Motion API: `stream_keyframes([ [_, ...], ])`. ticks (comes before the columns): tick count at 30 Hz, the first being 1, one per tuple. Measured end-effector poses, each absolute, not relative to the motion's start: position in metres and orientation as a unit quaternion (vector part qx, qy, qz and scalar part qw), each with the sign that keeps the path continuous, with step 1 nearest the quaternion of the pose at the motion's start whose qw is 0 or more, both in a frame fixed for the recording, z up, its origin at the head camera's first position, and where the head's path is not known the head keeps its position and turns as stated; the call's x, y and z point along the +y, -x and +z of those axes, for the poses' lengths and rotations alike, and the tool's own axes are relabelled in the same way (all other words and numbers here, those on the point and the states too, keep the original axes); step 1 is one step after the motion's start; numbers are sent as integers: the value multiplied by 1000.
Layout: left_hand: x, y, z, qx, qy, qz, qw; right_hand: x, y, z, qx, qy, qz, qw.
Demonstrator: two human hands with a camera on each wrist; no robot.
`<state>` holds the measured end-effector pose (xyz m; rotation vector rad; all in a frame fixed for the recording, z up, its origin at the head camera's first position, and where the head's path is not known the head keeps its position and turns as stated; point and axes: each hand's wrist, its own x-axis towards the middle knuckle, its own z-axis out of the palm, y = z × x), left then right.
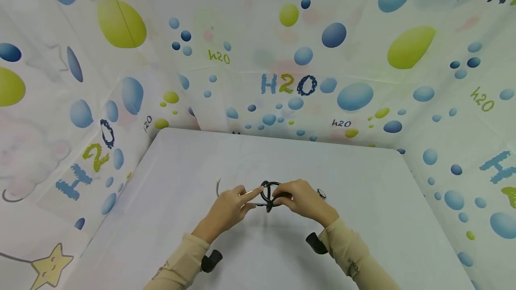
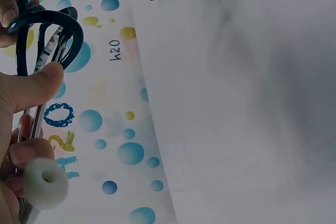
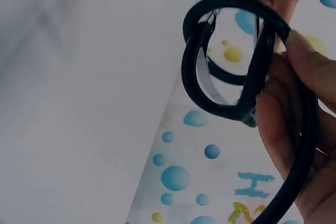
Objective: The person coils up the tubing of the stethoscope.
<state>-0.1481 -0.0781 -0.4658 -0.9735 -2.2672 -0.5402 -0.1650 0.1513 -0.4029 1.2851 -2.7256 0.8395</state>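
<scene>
A stethoscope with black tubing (image 1: pixel 268 209) is held above the white table in both hands. My left hand (image 1: pixel 229 211) grips its metal ear tubes (image 2: pixel 48 51), the thumb lying along them in the left wrist view. A pale eartip (image 2: pixel 46 183) sticks out beyond that hand. My right hand (image 1: pixel 304 199) holds the tubing, which is looped around near the ear tubes; the loops (image 3: pixel 220 109) show large in the right wrist view. To the right of this hand, the round chest piece (image 1: pixel 321 194) hangs at the tubing's end.
Beneath the hands spreads a white tabletop (image 1: pixel 354 236). A curtain (image 1: pixel 242 35) printed with blue and green drops stands behind it and on both sides. Dark wrist-worn devices (image 1: pixel 316 243) sit by both sleeves.
</scene>
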Motion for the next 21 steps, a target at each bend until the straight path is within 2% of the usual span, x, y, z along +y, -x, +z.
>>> stream_keyframes([
  [5,-77,145,-464,-857,370,-212,292,150,171,-405,-877,-382,287,-46],
  [9,-76,143,-462,-857,369,-222,283,147,172,-409,-879,-379,284,-54],
  [16,-75,139,-457,-863,360,-240,261,144,168,-412,-879,-386,281,-4],
  [21,-75,137,-454,-863,361,-261,240,144,165,-413,-878,-390,277,7],
])
